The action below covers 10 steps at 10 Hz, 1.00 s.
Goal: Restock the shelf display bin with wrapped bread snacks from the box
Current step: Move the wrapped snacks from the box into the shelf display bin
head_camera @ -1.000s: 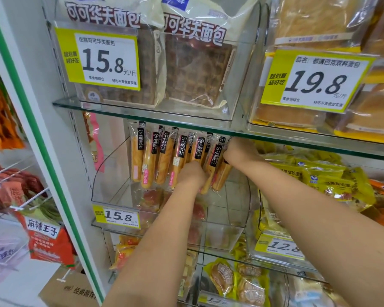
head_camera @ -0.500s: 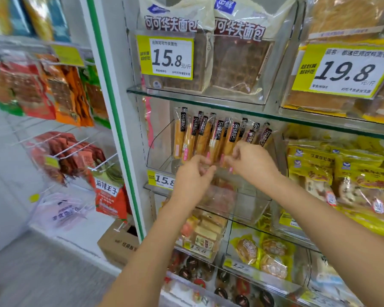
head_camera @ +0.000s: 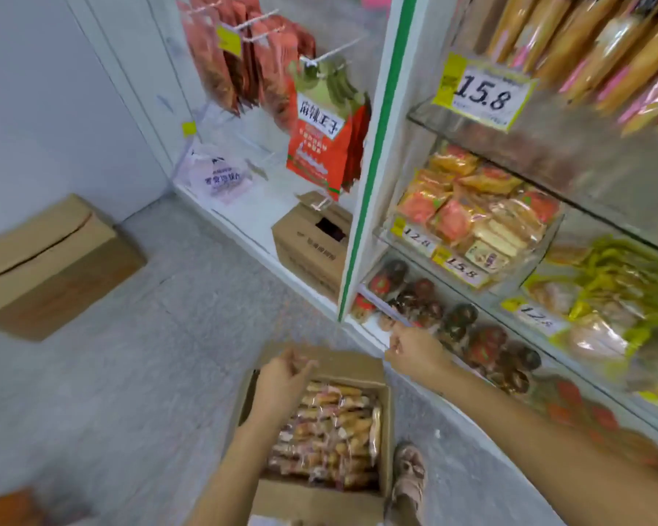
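Though hemmed by shelf (head_camera: 362,237) at right, foot (head_camera: 409,476) just beside and shut carton (head_camera: 50,267) well off left, lies open on the floor (head_camera: 160,366) packed with snacks (head_camera: 331,430) (box (head_camera: 342,364), that is), directly under left hand (head_camera: 283,377), loosely curled and empty, right hand (head_camera: 415,349) likewise empty nearer the shelf.

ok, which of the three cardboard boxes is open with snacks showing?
The box under the left hand, full of wrapped bread snacks. The far-left box is closed; the shelf-base box shows only a hole.
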### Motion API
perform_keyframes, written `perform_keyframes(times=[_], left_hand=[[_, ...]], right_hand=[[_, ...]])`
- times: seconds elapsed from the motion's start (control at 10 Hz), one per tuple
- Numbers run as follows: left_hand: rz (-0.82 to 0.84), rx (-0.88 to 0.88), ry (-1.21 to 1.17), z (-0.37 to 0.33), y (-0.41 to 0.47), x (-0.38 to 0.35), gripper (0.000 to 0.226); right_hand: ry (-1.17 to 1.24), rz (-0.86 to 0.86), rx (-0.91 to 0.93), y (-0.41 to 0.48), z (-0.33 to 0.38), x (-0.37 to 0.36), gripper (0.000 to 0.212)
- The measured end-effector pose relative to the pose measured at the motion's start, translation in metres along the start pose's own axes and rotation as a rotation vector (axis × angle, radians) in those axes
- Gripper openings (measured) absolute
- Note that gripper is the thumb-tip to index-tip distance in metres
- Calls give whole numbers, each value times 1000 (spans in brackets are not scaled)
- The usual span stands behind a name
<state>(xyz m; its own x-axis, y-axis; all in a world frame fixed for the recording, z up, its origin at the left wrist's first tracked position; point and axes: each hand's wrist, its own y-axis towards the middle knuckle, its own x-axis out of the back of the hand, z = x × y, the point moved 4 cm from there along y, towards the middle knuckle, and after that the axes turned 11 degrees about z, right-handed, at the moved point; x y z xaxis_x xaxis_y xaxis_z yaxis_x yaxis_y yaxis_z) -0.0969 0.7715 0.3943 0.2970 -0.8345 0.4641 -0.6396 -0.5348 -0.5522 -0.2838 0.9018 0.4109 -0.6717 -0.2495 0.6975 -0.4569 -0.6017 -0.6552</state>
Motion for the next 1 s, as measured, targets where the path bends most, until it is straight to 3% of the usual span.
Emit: perform_keyframes(times=[0.1, 0.2, 0.3, 0.4, 0.6, 0.8, 1.0], left_hand=[[53, 181, -71, 77, 19, -25, 29], [86, 302, -61, 136, 39, -50, 16], [106, 400, -110, 188, 71, -83, 25], [161, 464, -86, 255, 123, -137, 27], [167, 447, -89, 320, 205, -224, 46], [130, 319, -33, 364, 276, -304, 41], [163, 203, 210, 390, 332, -356, 48]], right_hand=[[6, 164, 1, 48, -14, -70, 35], [6, 211, -31, 97, -37, -129, 23], [-15, 236, -85, 148, -64, -184, 11], [-30, 308, -108, 200, -90, -233, 31], [-85, 424, 11, 318, -158, -332, 78], [-82, 459, 100, 382, -202, -404, 65], [-124, 460, 164, 417, -225, -454, 70]])
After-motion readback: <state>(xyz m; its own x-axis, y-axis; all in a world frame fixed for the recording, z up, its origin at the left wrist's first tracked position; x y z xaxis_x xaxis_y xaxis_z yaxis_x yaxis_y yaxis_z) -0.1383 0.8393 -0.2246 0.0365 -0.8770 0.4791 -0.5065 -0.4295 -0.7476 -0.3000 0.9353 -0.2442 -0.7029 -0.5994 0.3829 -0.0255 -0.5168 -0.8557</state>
